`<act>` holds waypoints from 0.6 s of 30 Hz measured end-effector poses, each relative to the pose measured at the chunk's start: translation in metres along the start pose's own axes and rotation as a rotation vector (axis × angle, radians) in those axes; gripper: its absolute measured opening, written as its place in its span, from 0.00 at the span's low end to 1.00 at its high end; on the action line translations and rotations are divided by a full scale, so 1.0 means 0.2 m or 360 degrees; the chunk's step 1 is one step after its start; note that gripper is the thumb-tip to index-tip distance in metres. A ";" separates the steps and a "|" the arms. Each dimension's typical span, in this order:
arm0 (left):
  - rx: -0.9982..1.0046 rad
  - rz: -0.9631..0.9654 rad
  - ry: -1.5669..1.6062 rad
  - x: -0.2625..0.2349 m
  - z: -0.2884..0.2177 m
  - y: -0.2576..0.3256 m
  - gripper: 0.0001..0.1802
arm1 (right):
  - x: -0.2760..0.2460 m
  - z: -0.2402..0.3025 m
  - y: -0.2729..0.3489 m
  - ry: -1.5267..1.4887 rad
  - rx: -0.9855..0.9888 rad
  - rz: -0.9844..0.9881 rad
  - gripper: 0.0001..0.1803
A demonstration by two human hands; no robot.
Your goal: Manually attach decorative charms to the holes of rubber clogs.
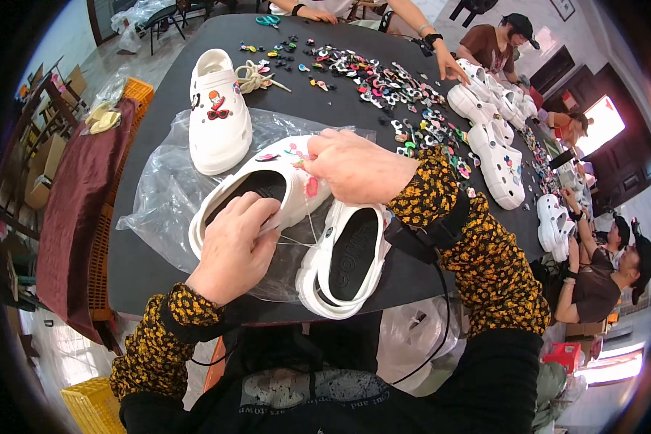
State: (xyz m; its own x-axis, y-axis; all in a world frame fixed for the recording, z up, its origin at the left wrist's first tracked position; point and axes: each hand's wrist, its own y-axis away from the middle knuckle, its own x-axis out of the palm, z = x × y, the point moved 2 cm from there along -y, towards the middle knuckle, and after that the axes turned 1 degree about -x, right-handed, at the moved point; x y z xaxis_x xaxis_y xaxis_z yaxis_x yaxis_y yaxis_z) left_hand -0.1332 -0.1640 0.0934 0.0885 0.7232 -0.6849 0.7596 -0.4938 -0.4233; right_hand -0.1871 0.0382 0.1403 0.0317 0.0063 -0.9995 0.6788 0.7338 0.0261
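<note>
White clogs (294, 199), black tabletop (322, 108), yellow-and-black floral sleeves (492, 264)

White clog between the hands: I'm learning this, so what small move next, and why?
Perhaps draw the thin strand snug with the left hand: it bends loosely between the hands, while the right hand touches the white clog beside its charms.

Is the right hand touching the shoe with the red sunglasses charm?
No, the right hand is at the middle white shoe, apart from the shoe with the sunglasses charm.
</note>
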 end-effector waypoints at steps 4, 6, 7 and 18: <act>-0.0012 0.0013 0.0010 -0.01 -0.02 0.00 0.13 | 0.01 0.01 -0.02 0.0020 -0.0031 0.0079 0.10; -0.0011 0.0014 0.0021 0.00 -0.02 0.00 0.13 | 0.01 0.00 -0.02 0.0016 -0.0037 0.0068 0.10; -0.0017 0.0008 0.0019 0.00 -0.02 -0.01 0.14 | 0.01 0.00 -0.03 0.0039 -0.0043 0.0125 0.10; 0.0021 -0.0009 0.0017 -0.01 -0.02 -0.02 0.15 | 0.03 -0.01 -0.05 -0.0050 -0.0056 0.0136 0.13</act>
State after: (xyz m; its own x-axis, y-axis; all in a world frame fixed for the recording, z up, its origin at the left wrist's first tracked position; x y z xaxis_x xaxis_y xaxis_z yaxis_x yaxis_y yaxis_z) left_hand -0.1331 -0.1613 0.0980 0.0910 0.7313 -0.6760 0.7518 -0.4956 -0.4350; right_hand -0.1952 0.0335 0.1350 0.1118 0.0490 -0.9925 0.6464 0.7550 0.1100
